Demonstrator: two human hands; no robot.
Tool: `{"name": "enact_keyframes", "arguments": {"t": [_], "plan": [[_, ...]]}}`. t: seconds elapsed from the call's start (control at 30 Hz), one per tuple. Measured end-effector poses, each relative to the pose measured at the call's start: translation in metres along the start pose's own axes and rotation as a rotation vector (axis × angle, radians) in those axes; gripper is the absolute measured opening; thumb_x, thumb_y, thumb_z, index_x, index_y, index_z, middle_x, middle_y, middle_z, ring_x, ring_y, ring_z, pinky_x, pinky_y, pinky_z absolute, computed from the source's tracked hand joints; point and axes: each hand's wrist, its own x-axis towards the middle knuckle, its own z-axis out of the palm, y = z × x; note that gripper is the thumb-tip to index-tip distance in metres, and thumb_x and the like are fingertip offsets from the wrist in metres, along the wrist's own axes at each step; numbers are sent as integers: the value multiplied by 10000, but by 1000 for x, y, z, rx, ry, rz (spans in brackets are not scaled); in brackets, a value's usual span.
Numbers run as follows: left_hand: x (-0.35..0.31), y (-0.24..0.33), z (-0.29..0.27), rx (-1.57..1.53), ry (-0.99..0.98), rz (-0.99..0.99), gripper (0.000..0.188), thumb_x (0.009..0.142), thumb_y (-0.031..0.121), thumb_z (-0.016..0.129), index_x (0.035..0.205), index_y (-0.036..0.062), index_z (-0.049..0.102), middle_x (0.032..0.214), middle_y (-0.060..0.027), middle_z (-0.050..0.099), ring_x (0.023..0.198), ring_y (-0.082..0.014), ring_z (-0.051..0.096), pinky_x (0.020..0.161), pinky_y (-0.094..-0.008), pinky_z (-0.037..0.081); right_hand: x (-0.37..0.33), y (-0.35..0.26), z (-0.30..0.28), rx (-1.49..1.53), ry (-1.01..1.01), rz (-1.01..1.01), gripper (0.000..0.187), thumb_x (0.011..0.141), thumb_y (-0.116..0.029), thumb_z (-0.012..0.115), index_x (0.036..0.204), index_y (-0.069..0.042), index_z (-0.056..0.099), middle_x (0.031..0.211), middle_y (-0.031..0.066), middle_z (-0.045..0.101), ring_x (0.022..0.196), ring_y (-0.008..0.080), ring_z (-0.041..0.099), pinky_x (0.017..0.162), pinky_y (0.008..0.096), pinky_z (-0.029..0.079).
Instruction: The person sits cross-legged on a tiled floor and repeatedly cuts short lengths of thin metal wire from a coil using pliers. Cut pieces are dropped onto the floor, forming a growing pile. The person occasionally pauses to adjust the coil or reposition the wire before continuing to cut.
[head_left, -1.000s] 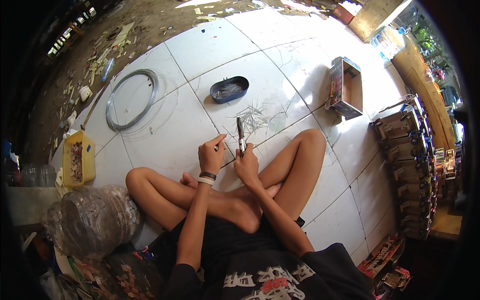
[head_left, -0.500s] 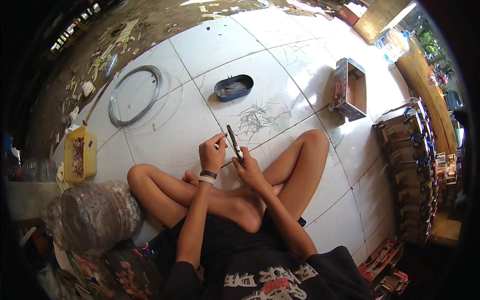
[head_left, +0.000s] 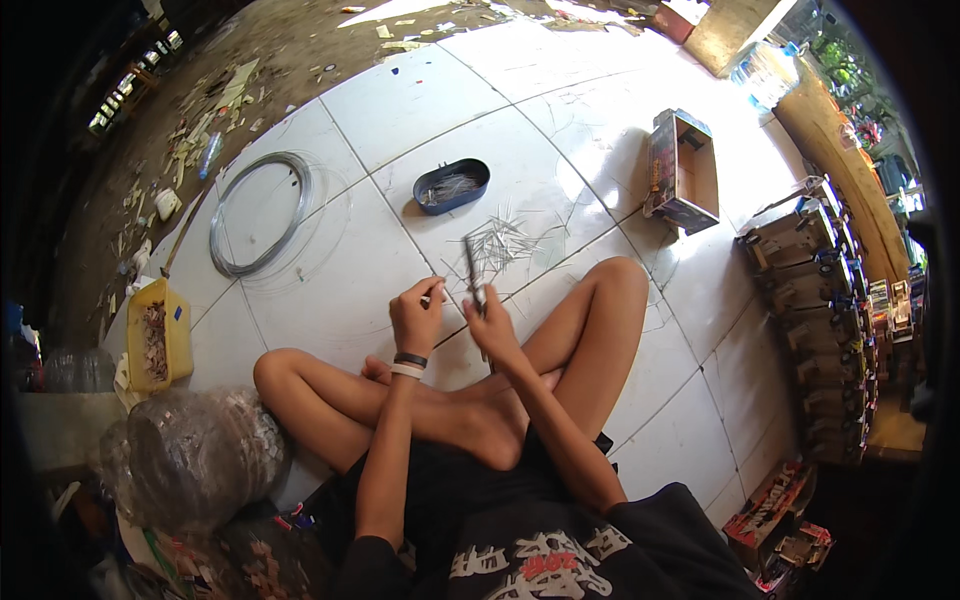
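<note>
My right hand (head_left: 492,322) is wrapped round a dark, slender pair of pliers (head_left: 472,262), blurred by motion and pointing away from me. Just to its left, my left hand (head_left: 416,312) is closed in a pinch. Whatever lies between those fingertips is too small to make out. Beyond the hands, a loose pile of short, thin wire pieces (head_left: 500,243) lies on the white tiles. Behind the pile stands a dark blue oval tin (head_left: 452,205) with more wire pieces in it. A coil of silvery wire (head_left: 221,238) rests farther left.
A yellow tub (head_left: 180,335) of small scraps and a bulging clear plastic bag (head_left: 200,450) stand at my left. On the right are an open printed box (head_left: 660,165) and a row of small wooden assemblies (head_left: 815,310). My crossed legs (head_left: 600,330) frame the tiles before me.
The pliers have swung more upright, and a small gap has opened between their jaws and my left fingertips. The whole view has shifted slightly. The floor things have stayed put.
</note>
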Motion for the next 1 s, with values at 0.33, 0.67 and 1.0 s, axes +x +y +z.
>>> {"name": "enact_keyframes", "arguments": {"t": [0.33, 0.67, 1.0], "plan": [[1, 6, 8, 42, -15, 11, 185, 961, 144, 679, 1077, 63, 797, 758, -161, 746, 700, -285, 753, 684, -365, 567, 3, -10, -25, -16, -195, -26, 277, 1005, -171, 662, 1188, -14, 526, 755, 118, 567, 697, 213, 523, 661, 383, 459], [-18, -5, 4, 5, -13, -42, 182, 953, 117, 684, 1077, 47, 798, 778, -166, 752, 675, -263, 747, 662, -355, 567, -15, 0, -18, -73, -222, 78, 290, 969, -214, 678, 1064, 18, 532, 809, 222, 656, 736, 383, 630, 706, 465, 492], [-7, -1, 3, 67, -51, -45, 188, 950, 149, 685, 1068, 60, 802, 775, -165, 751, 691, -301, 743, 691, -375, 569, -5, 8, -8, -275, -116, 56, 336, 951, -250, 713, 1093, 15, 563, 862, 275, 705, 816, 499, 672, 742, 520, 523]]}}
